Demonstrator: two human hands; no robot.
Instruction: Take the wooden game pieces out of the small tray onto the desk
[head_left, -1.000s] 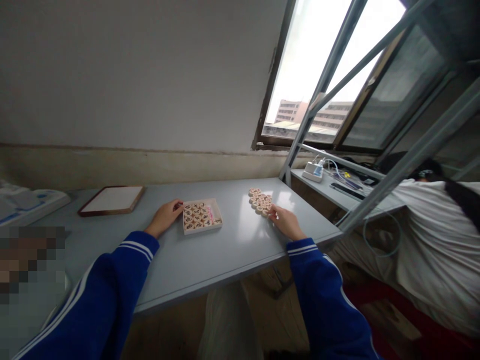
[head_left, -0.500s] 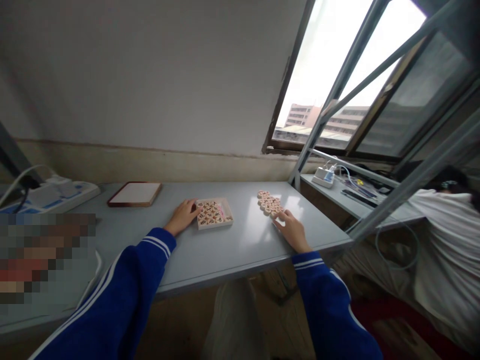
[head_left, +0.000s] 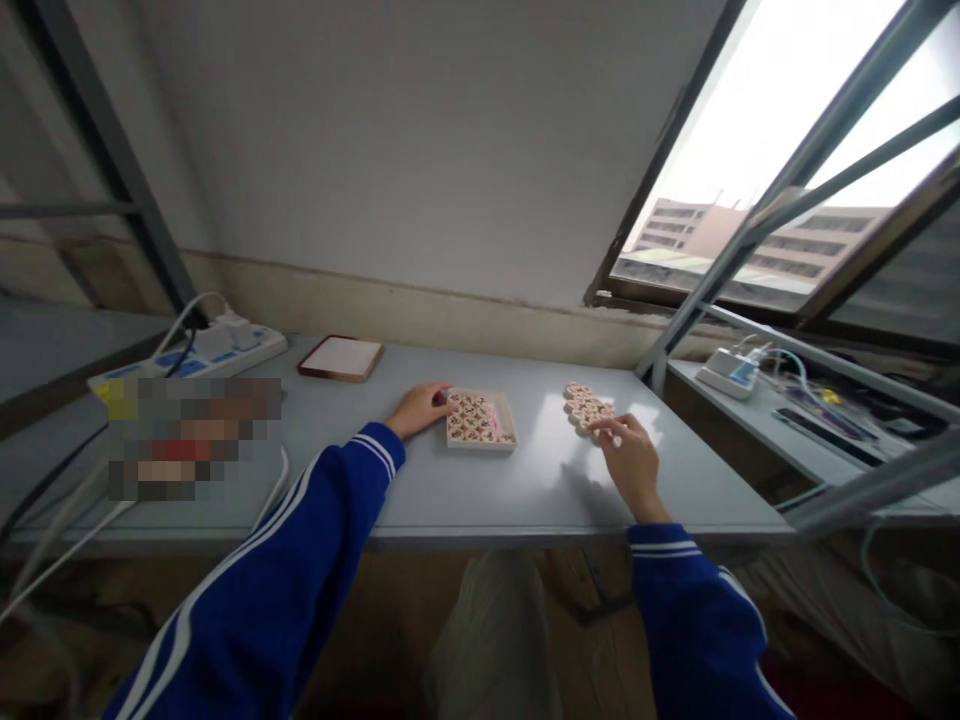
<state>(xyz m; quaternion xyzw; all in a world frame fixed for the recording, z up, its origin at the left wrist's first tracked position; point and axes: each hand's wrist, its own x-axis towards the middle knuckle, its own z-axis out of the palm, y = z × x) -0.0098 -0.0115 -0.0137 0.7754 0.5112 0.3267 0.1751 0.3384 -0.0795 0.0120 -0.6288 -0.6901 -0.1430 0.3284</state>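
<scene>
A shallow white box (head_left: 481, 447) with several round, marked wooden pieces (head_left: 471, 416) in it sits on the grey desk (head_left: 480, 500). My left hand (head_left: 420, 410) holds the box by its left edge, thumb over the rim. To the right, more round pieces (head_left: 581, 404) lie in a close cluster on the desk. My right hand (head_left: 630, 458) is just above the near right side of that cluster, with a round piece (head_left: 617, 440) pinched in its fingers.
A white-topped lid with a red-brown rim (head_left: 340, 358) lies at the back left. Left of it are a power strip (head_left: 262, 345) and cables. Metal bed bars (head_left: 679, 330) rise at the right, beside a second desk with another power strip (head_left: 726, 373).
The view has turned left, so things appear further right. My right hand has lifted a little from the cluster with a piece in its fingers. My left hand stays at the box.
</scene>
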